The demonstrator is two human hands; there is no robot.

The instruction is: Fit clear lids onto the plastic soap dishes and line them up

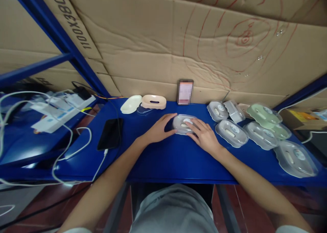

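Note:
A grey soap dish [180, 124] with a clear lid and a round sticker lies on the blue table in front of me. My left hand [160, 127] is at its left end, thumb and fingers spread apart, the tips at or near the edge; firm contact cannot be made out. Across the right part of the lid lie the fingers of my right hand [203, 132], its thumb at the front edge, gripping the dish. Behind my left hand are a peach soap dish [160, 101] without a lid and a cream oval piece [131, 104]. A clear lid [145, 111] seems to lie beside them.
Several lidded soap dishes, one grey [232, 133] and one green [264, 115] among them, crowd the right side. A phone [185, 92] leans against the cardboard wall [143, 39]. At left lie a black phone [110, 134] on a cable and a white power strip [63, 113].

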